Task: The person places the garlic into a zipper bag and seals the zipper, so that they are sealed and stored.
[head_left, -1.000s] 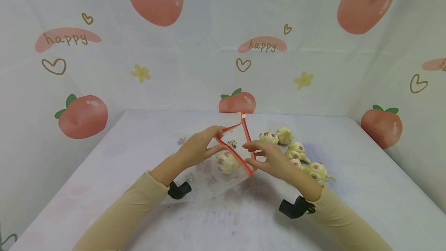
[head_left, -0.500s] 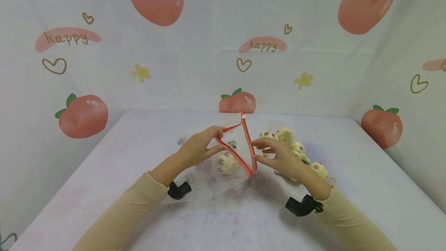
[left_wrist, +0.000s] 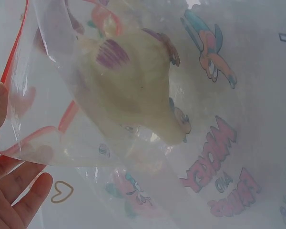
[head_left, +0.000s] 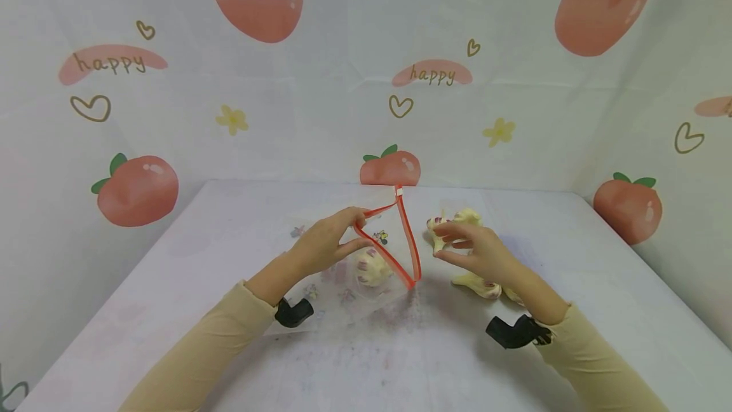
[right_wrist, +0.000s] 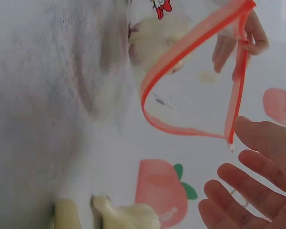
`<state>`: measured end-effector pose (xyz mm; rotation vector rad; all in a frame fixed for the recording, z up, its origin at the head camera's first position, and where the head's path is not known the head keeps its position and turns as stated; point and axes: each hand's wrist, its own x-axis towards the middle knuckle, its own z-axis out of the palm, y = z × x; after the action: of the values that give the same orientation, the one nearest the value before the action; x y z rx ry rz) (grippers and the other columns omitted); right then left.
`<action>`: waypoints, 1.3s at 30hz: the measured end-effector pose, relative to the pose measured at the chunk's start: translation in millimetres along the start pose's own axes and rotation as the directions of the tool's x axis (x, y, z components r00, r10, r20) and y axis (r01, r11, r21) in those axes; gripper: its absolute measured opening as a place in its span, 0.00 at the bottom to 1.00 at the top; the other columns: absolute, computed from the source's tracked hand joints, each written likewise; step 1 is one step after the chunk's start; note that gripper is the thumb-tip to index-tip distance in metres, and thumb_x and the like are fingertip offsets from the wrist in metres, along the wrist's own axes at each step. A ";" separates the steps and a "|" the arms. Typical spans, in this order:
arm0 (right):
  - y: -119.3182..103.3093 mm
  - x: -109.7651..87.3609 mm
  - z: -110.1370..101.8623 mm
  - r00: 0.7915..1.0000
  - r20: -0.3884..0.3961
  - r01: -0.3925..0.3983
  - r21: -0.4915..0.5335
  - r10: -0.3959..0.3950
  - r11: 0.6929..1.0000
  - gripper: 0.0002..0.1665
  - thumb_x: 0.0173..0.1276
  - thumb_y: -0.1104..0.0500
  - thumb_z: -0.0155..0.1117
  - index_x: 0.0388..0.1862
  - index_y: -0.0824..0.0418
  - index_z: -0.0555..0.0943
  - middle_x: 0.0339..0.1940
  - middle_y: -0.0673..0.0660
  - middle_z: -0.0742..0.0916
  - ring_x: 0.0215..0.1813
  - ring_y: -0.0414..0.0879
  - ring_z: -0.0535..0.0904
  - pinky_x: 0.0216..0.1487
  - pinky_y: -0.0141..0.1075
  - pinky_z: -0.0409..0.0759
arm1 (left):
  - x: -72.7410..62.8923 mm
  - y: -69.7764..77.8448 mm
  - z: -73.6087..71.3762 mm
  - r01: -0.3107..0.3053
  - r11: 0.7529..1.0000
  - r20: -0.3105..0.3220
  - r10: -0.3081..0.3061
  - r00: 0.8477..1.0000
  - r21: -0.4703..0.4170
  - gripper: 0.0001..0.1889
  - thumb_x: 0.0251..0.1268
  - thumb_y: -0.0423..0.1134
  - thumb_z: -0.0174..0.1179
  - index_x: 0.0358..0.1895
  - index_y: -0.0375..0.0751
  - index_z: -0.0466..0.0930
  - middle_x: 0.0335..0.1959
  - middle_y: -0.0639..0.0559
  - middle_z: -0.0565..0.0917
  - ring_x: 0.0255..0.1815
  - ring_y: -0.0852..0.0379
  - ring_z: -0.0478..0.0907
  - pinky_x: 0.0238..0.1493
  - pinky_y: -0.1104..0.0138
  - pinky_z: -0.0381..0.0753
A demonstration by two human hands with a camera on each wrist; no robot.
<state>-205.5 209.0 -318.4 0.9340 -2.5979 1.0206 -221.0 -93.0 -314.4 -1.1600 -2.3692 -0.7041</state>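
Note:
A clear zip bag (head_left: 337, 310) with a red-edged mouth (head_left: 408, 240) stands spread at mid-table. Inside it lies a garlic bulb (head_left: 373, 267), which the left wrist view shows large through the cartoon-printed plastic. My left hand (head_left: 328, 241) pinches the near side of the red rim between thumb and fingers. To the right of the mouth, my right hand (head_left: 483, 250) is in the air with fingers spread and nothing in them. It partly hides several garlic bulbs, among them a purple-streaked bulb (head_left: 437, 224) just beyond its fingertips and another bulb (head_left: 477, 285) below it.
A pale bulb (head_left: 467, 215) sits at the back of the garlic group. White cloth with printed fruit covers the table (head_left: 354, 374) and the wall (head_left: 320, 81) behind. A black wrist mount (head_left: 517, 331) hangs under the right forearm.
My right hand has let go of the bag's red rim and moved right, over the garlic bulbs. My left hand keeps its hold and the bag mouth stays spread.

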 end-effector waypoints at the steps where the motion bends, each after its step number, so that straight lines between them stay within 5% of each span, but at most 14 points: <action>1: 1.2 -1.1 -1.9 1.000 0.010 -0.015 -0.003 0.015 1.000 0.21 0.58 0.63 0.68 0.51 0.65 0.78 0.48 0.61 0.85 0.46 0.55 0.82 0.47 0.40 0.81 | 0.0 -0.1 -0.1 -0.001 1.000 0.000 0.001 1.000 0.001 0.17 0.56 0.40 0.65 0.43 0.36 0.69 0.40 0.47 0.79 0.41 0.53 0.80 0.36 0.66 0.77; 13: 12.4 -14.3 -19.0 0.992 0.065 -0.108 -0.018 0.109 0.994 0.22 0.60 0.60 0.67 0.53 0.66 0.76 0.47 0.64 0.84 0.48 0.56 0.81 0.48 0.44 0.81 | -0.7 -1.0 -0.1 0.006 1.000 0.002 -0.006 1.000 0.013 0.17 0.56 0.41 0.65 0.42 0.37 0.69 0.44 0.45 0.80 0.41 0.53 0.80 0.37 0.66 0.77; 23: 18.2 -24.0 -30.2 0.992 0.085 -0.094 -0.007 0.094 0.996 0.23 0.59 0.61 0.68 0.53 0.67 0.76 0.49 0.63 0.84 0.47 0.38 0.81 0.46 0.44 0.81 | -1.4 0.0 -0.5 0.004 1.000 -0.008 -0.004 1.000 0.013 0.18 0.55 0.40 0.66 0.42 0.37 0.69 0.43 0.45 0.80 0.38 0.54 0.79 0.34 0.68 0.75; 30: 25.4 -31.7 -36.8 0.985 0.123 -0.119 -0.045 0.124 0.992 0.25 0.59 0.59 0.69 0.54 0.65 0.76 0.51 0.63 0.83 0.48 0.56 0.81 0.49 0.46 0.80 | -2.1 -0.7 0.3 0.002 1.000 -0.008 -0.002 1.000 0.009 0.17 0.55 0.40 0.66 0.42 0.37 0.69 0.42 0.46 0.80 0.37 0.54 0.78 0.34 0.68 0.75; 39: 31.9 -40.2 -42.7 0.968 0.181 -0.163 -0.068 0.173 0.984 0.29 0.58 0.57 0.69 0.55 0.69 0.74 0.51 0.66 0.83 0.49 0.58 0.81 0.50 0.48 0.78 | -2.4 0.6 0.1 0.017 1.000 0.002 -0.017 1.000 0.006 0.17 0.55 0.40 0.66 0.42 0.38 0.69 0.41 0.47 0.80 0.38 0.54 0.79 0.35 0.67 0.76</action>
<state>-195.8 275.0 -319.8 0.8463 -2.8872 0.9387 -219.2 -94.1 -315.6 -1.1402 -2.3839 -0.7013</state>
